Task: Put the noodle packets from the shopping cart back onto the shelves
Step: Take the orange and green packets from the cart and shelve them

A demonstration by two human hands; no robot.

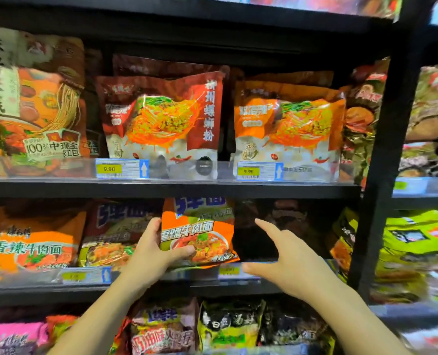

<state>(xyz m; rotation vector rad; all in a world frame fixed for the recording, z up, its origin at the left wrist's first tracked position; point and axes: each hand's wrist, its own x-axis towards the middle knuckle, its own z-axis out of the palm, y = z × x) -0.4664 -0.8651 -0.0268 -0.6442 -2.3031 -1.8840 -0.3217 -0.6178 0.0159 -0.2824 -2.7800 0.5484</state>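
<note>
Shelves full of instant noodles here, left hand (153,248) gripping an orange beef noodle packet (198,233) half-slotted under the middle shelf (161,188), right hand (287,260) open beside it, cart out of view, so remaining count's unknown.

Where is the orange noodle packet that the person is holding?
In the head view, the orange noodle packet sits centre on the middle shelf, gripped by the left hand.

2 yellow price tags (109,169) reading 9.90 sit on the upper rail, near blue arrow labels (144,169).
</note>
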